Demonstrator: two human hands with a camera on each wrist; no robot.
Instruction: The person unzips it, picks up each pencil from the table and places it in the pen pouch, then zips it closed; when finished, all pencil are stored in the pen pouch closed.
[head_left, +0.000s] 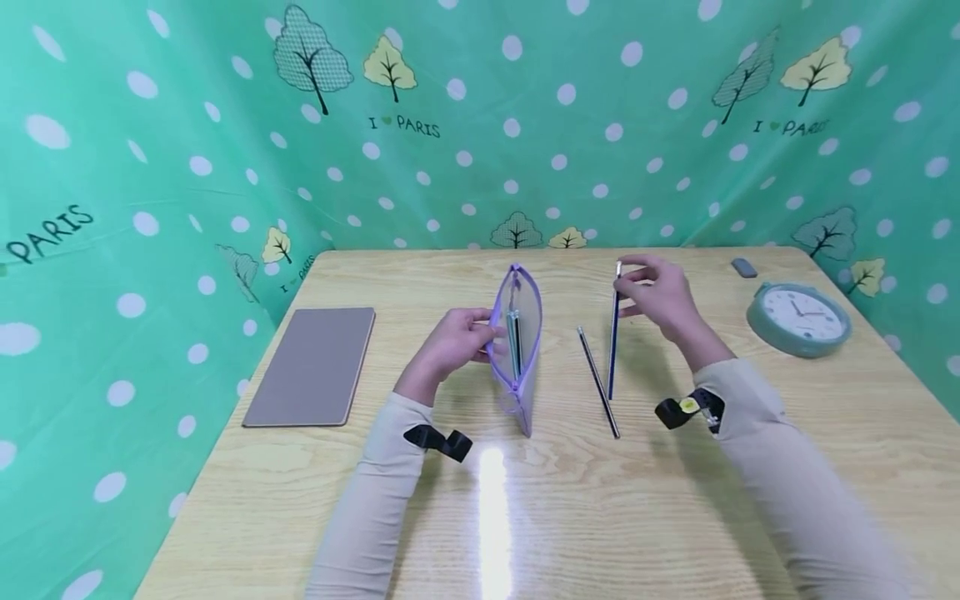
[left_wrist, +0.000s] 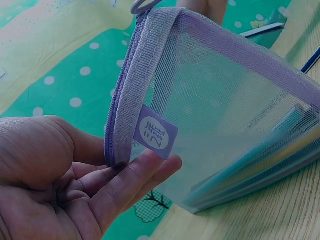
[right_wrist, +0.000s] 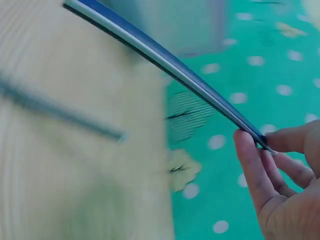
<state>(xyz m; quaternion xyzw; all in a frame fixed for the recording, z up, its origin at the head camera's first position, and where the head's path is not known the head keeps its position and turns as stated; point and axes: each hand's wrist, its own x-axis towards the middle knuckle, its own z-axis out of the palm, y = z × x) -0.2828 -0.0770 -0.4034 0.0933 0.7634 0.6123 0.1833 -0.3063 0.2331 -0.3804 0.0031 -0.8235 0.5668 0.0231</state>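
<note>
My left hand (head_left: 459,342) pinches the left side of the zipped rim of a see-through mesh pencil case (head_left: 527,405) with purple edging. The case's mouth gapes upward, and several pencils (head_left: 514,340) lie inside. In the left wrist view, a small purple tag (left_wrist: 157,132) hangs by my fingertips, and pencils show through the mesh (left_wrist: 215,95). To the right of the case, my right hand (head_left: 662,293) pinches a dark blue pencil (head_left: 614,337) by its far end. It slants down toward me. Another dark pencil (head_left: 597,382) lies on the table between it and the case.
A grey notebook (head_left: 311,367) lies at the left of the wooden table (head_left: 247,508). On the right stand a round teal clock (head_left: 798,318) and, behind it, a small grey-blue eraser-like block (head_left: 744,267). A green dotted curtain (head_left: 465,200) borders the table's back and sides.
</note>
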